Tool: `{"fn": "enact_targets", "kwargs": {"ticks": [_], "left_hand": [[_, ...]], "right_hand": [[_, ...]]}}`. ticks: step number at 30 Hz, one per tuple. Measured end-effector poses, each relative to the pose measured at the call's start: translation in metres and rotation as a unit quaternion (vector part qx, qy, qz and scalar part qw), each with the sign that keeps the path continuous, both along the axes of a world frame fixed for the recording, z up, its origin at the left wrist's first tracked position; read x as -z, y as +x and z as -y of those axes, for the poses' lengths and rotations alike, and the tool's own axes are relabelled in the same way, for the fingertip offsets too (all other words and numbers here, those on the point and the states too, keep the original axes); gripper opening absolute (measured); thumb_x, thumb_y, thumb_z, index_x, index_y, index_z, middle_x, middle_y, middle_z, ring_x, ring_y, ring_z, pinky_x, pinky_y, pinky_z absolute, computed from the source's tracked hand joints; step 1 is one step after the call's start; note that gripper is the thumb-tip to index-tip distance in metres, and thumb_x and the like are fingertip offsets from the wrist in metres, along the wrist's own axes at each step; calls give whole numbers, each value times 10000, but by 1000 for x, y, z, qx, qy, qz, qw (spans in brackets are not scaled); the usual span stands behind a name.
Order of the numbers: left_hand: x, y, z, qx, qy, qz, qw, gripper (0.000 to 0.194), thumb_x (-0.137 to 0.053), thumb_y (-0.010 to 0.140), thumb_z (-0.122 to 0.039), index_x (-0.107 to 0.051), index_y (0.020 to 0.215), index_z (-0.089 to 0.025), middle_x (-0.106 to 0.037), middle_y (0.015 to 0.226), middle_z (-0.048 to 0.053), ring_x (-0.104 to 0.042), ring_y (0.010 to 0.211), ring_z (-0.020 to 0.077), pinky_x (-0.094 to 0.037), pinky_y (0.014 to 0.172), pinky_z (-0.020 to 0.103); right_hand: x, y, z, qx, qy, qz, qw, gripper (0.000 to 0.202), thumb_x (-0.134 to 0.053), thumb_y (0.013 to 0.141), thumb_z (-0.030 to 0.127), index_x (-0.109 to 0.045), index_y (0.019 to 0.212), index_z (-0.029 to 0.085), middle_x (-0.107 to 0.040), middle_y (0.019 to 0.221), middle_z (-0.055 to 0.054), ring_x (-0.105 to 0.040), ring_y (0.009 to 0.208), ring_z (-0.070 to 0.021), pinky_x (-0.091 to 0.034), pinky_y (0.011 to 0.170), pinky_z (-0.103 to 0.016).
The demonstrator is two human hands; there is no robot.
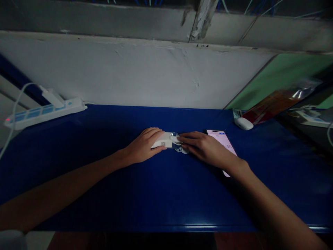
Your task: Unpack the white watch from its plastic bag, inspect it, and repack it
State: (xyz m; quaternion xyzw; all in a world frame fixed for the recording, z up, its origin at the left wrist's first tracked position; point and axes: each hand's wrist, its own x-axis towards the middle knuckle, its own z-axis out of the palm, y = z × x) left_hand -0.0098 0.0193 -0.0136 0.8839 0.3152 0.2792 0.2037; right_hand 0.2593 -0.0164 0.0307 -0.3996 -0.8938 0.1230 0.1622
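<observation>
My left hand (145, 145) is closed around a small white box (166, 140) on the blue table, its thumb along the near side. A dark square mark, like a printed code, shows on the box. My right hand (205, 147) meets the box's right end, fingers pinched on a small white object (176, 139) that I cannot make out. Something clear and shiny (173, 134) lies at the far side of that end. Below the fingertips is a pale round piece (184, 150) with small white shapes beside it. A lit phone (225, 141) lies partly under my right forearm.
The blue table (145, 198) runs back to a white wall. A white power strip (49, 111) with a plugged-in charger (53, 98) stands at the left. On the right are a white computer mouse (244, 123), a reddish-brown package in clear plastic (275, 102) and a green panel (286, 69).
</observation>
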Motion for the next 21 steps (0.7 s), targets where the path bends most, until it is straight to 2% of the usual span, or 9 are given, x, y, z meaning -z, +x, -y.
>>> {"fn": "enact_targets", "kwargs": {"ticks": [5, 7, 10, 14, 21], "left_hand": [[0, -1, 0, 1, 5, 3, 1000, 467, -675, 878, -380, -574, 1289, -183, -585, 1342, 157, -499, 1293, 320, -350, 1112, 534], [-1, 0, 0, -3, 2, 5, 1000, 457, -676, 871, -382, -588, 1270, -177, -594, 1328, 162, -505, 1289, 327, -352, 1112, 532], [-2, 0, 1, -6, -6, 11, 1000, 464, -678, 862, -383, -593, 1258, -156, -598, 1318, 178, -492, 1302, 346, -323, 1125, 549], [-1, 0, 1, -15, -7, 5, 1000, 521, -689, 844, -397, -563, 1290, -157, -571, 1360, 179, -450, 1343, 359, -270, 1147, 576], [0, 0, 1, -16, 2, -12, 1000, 528, -692, 848, -400, -564, 1296, -151, -574, 1361, 181, -461, 1341, 357, -256, 1158, 571]], "right_hand": [[11, -11, 6, -16, 2, -12, 1000, 506, -462, 909, 97, -540, 1405, 162, -579, 1380, -178, -575, 1235, -325, -488, 1018, -551], [13, -15, 9, -18, 3, -9, 1000, 543, -437, 904, 76, -489, 1441, 135, -532, 1431, -189, -520, 1305, -323, -459, 1060, -549], [11, -16, 10, -6, 14, 5, 1000, 514, -436, 939, 138, -466, 1450, 92, -519, 1445, -206, -423, 1392, -340, -419, 1101, -566], [8, -10, 7, 28, 41, 23, 998, 438, -459, 962, 225, -562, 1364, 87, -539, 1429, -210, -343, 1436, -370, -371, 1121, -619], [12, -15, 8, 8, 12, 14, 1000, 416, -456, 973, 242, -577, 1331, 68, -479, 1479, -222, -271, 1470, -347, -338, 1153, -593]]}}
